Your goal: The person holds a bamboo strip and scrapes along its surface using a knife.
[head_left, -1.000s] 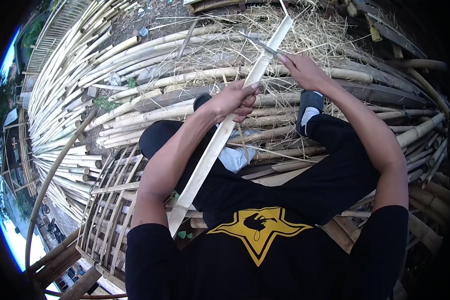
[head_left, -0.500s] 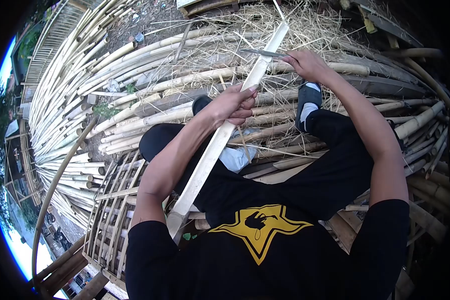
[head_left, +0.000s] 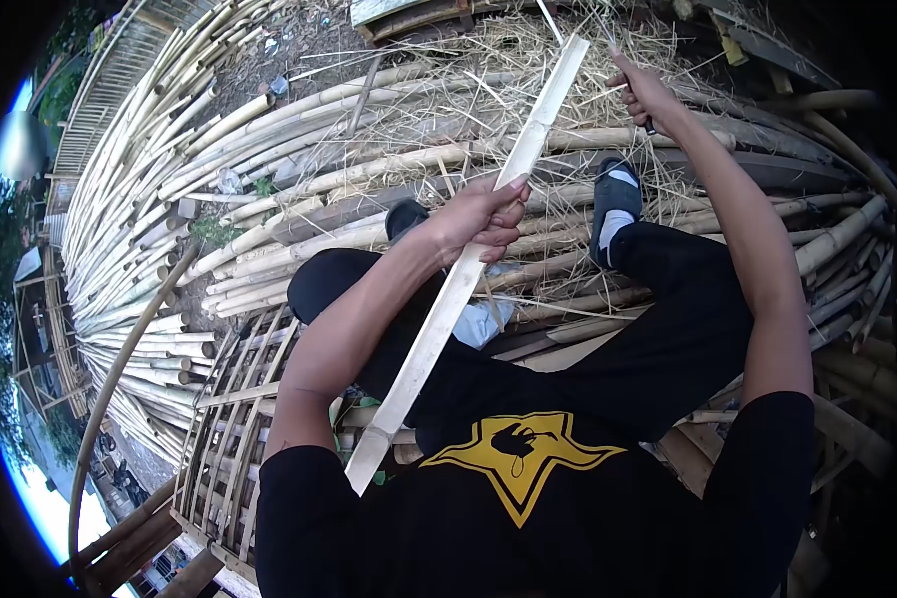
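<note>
A long pale split bamboo strip (head_left: 432, 344) runs diagonally from beside my left upper arm to the straw at the top. My left hand (head_left: 483, 219) is wrapped round it near its middle. To the right of the strip's far end, my right hand (head_left: 648, 97) is closed on the dark handle of a knife (head_left: 608, 35). The blade points up and away and is hard to make out against the straw. Blade and strip appear apart. A thin sliver (head_left: 549, 20) stands out at the strip's far tip.
Bamboo poles (head_left: 339, 164) lie in rows ahead and to the left. Loose straw (head_left: 658, 45) covers the poles at the top. A slatted bamboo frame (head_left: 231, 439) stands at lower left. A plastic bag (head_left: 481, 322) lies between my legs, near my shoe (head_left: 616, 199).
My right hand has lifted the knife off the strip and moved it up and to the right. The strip, still in my left hand, has shifted slightly right.
</note>
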Tool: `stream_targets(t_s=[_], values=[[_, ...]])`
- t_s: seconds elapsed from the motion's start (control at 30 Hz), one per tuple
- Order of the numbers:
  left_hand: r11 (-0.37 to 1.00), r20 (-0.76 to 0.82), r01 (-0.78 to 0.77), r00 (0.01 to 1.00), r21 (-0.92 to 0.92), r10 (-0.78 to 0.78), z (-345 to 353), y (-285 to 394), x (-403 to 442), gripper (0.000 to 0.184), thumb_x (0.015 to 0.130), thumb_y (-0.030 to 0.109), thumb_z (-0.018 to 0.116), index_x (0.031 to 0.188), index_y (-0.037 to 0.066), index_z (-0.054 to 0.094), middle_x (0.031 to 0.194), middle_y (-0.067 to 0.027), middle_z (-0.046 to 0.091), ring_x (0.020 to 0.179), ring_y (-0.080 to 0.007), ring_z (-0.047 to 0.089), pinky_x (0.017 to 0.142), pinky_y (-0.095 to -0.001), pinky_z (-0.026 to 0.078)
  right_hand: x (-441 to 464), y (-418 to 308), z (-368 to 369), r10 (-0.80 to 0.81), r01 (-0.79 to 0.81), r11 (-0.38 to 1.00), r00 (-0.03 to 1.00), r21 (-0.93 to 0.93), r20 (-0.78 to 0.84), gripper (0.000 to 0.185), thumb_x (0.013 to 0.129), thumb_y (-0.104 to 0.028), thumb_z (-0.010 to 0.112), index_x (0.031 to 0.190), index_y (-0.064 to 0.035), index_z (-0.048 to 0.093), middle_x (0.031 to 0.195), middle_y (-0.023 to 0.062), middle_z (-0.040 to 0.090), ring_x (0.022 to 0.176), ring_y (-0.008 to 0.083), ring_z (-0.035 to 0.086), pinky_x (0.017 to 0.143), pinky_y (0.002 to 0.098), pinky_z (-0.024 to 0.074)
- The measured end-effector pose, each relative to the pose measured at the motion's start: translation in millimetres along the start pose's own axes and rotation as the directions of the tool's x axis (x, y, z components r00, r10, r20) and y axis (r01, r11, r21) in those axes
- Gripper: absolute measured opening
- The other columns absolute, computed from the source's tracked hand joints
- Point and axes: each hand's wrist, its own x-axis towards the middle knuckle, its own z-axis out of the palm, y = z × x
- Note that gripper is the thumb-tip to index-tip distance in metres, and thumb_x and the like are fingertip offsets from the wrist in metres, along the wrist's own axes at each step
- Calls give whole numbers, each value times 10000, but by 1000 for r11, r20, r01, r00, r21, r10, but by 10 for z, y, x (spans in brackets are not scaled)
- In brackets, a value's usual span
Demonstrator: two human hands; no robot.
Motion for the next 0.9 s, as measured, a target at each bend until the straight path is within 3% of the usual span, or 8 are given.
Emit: stream_targets(t_s=[0.1,0.27,0.37,0.47,0.6,0.73,0.8,0.9], values=[[1000,53,21,998,10,-22,46,-67,57,184,1011,257,345,933,110,423,568,53,292,346,-8,275,257,-183,333,-123,-120,386,-58,34,980,991,194,120,474,866,-549,557,781,-96,446,555,-72,322,401,27,252,357,201,204],[999,99,-25,995,-22,27,117,-25,28,217,1017,264,307,980,94,438,576,47,285,352,-29,305,294,-204,406,-86,-166,465,-92,68,926,995,371,48,344,893,-362,613,753,-114,420,553,-69,338,413,30,277,361,206,230],[996,119,-60,992,63,53,135,-5,69,274,1011,294,312,1033,62,455,594,5,412,383,-84,412,412,-262,510,-72,-173,448,-119,126,944,992,306,-41,327,886,-313,634,751,-107,419,556,-69,344,413,36,272,366,215,238],[973,38,-118,993,196,113,68,99,235,403,983,360,366,1103,-11,472,805,-139,627,573,-185,623,618,-329,562,-71,-188,420,-126,126,941,992,314,-18,327,878,-326,643,731,-127,429,535,-81,342,397,25,268,364,199,215],[962,-23,-132,990,241,141,24,290,454,413,980,368,367,1129,-5,465,823,-138,628,629,-209,656,631,-336,578,-93,-244,413,-126,102,935,991,338,49,318,881,-312,640,729,-129,429,530,-85,338,397,26,258,374,201,212],[941,50,-186,983,283,179,90,451,609,406,992,352,343,1134,-10,460,808,-131,626,615,-205,662,623,-356,599,-173,-311,501,-131,111,943,990,313,43,325,882,-292,640,693,-136,427,514,-94,325,395,25,254,374,212,205],[930,73,-213,977,298,200,107,522,668,345,999,282,353,1130,-19,458,789,-121,628,616,-195,664,591,-333,600,-172,-300,546,-148,116,936,986,331,72,330,880,-277,642,667,-141,430,508,-92,333,389,26,259,372,215,205],[952,16,-178,984,249,179,169,512,675,274,998,249,390,1102,8,472,690,-55,568,495,-121,567,435,-261,501,-202,-290,587,-131,112,934,991,339,34,309,867,-248,657,668,-136,449,506,-87,346,381,31,260,368,218,207]])
